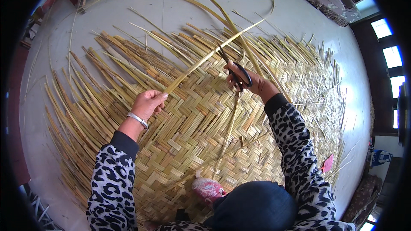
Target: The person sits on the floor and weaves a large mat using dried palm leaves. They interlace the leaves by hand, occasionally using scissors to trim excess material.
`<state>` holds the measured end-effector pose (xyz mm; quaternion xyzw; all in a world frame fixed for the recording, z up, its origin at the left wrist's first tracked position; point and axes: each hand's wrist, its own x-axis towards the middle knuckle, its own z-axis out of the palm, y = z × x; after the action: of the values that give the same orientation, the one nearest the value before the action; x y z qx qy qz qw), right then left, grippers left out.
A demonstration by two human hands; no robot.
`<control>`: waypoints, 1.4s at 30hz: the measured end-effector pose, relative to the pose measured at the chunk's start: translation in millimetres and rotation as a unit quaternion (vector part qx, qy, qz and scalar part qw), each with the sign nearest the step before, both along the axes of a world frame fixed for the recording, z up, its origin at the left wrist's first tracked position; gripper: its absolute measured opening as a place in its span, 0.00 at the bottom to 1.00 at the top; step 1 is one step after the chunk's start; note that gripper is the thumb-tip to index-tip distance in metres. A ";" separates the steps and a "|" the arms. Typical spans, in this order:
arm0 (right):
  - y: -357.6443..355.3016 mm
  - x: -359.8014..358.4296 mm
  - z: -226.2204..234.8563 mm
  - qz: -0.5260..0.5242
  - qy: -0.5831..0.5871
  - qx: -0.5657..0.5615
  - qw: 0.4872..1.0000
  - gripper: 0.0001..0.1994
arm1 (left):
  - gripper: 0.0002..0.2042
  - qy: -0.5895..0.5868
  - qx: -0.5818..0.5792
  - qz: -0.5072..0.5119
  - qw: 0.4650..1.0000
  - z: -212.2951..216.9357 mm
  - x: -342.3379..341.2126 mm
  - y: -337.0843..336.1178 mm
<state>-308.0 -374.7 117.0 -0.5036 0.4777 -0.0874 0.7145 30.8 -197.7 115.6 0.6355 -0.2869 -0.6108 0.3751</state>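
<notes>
A long, flat, pale yellow bamboo strip [205, 57] is held slanting above the middle of a large woven mat of yellow bamboo strips [188, 132], which is spread over the pale grey floor [141, 8]. The strip's lower end is pinched in the closed fingers of the left hand [149, 103]. Black-handled scissors [234, 70] are gripped by the right hand [250, 81], their blades laid against the strip. A silver bangle [138, 119] is worn on the left wrist. Loose strip ends fan out toward the floor's far edge.
</notes>
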 end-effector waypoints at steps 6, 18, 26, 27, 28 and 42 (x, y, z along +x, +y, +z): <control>-13.6 4.5 8.6 0.006 -0.004 -0.057 0.998 0.32 | 0.08 0.009 0.022 -0.019 1.000 7.3 3.5 -1.7; -22.7 1.6 12.5 0.059 0.147 -0.239 0.958 0.16 | 0.10 0.013 0.010 -0.035 0.999 19.1 5.4 -0.3; 93.9 -0.2 18.3 0.291 0.308 -0.384 0.820 0.17 | 0.12 -0.133 -0.051 -0.169 0.975 -1.7 34.7 26.2; 118.6 6.7 19.4 0.326 0.327 -0.367 0.807 0.19 | 0.13 -0.183 -0.026 -0.206 0.961 -6.2 43.7 36.7; 141.2 14.7 20.5 0.378 0.323 -0.341 0.798 0.20 | 0.11 -0.235 0.014 -0.250 0.939 -10.1 53.3 44.7; 104.3 202.3 -2.7 0.499 0.104 -0.458 0.729 0.17 | 0.10 -0.496 -0.015 -0.029 0.868 -7.9 43.9 134.2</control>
<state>-105.7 -270.4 114.3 -0.9414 0.1311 0.1262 0.2841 74.6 -63.5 107.7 0.8406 -0.4622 -0.2216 0.1752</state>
